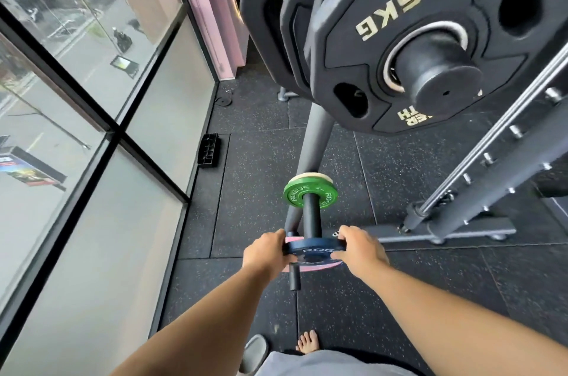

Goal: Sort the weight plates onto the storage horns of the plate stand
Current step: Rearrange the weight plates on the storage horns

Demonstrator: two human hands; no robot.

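**fig. blue plate held at the lower horns of the stand**

you hold the blue plate [316, 249] by its rim with both hands. the left hand [266, 252] has its fingers curled round the left edge. the right hand [358, 248] hooks its fingers over the right edge. the plate lies just past the tip of the middle horn [311, 215] and right against a pink plate [316, 266]. the lower horn [294, 277] pokes out from under that pink plate. your hands hide the blue plate's hole, so you cannot tell whether it is on a horn.

the step in hand looks like seating this plate. the next move likely calls for squaring the hole to the chosen horn, keeping the plate upright so it does not bind, and sliding it back toward the post [316, 136].

a green plate [295, 194] sits far back on the middle horn, with a white plate [307, 176] behind it. black plates [430, 22] fill the top horn [442, 80].

writing: "rogue" on the green plate; "rog", partly covered, on the blue; "2.5kg" on the front black plate, with a cut-off word ending "th" below.
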